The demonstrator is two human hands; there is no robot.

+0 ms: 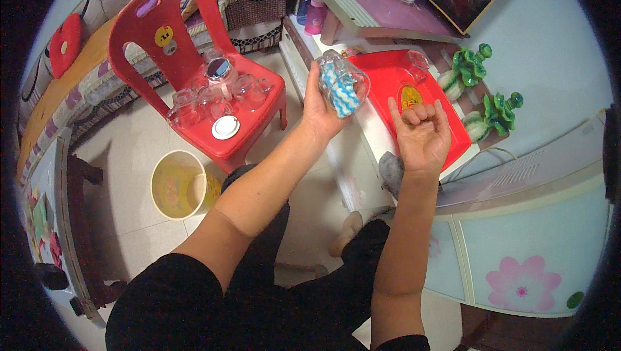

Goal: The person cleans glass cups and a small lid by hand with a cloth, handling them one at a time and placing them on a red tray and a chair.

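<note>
My left hand (317, 108) is wrapped round a clear glass vessel (363, 80), held up beside the red tray. A blue-and-white striped cloth (343, 95) shows at the glass; whether it lies wholly inside I cannot tell. Over the tray (459, 132) my right hand (424, 141) is turned palm up. Its outer fingers stretch out while the middle ones curl, and nothing shows in it. Just beyond that hand, a yellow oval picture (411, 97) marks the tray's floor. At the tray's far end sits a clear glass (416, 65).
On the red plastic chair (268, 82) stand several clear glass vessels (210, 100) and a round white lid (226, 127). A yellowish bin (158, 186) is on the floor. Green ceramic ornaments (469, 65) line the tray's right. A pink bottle (315, 16) stands behind.
</note>
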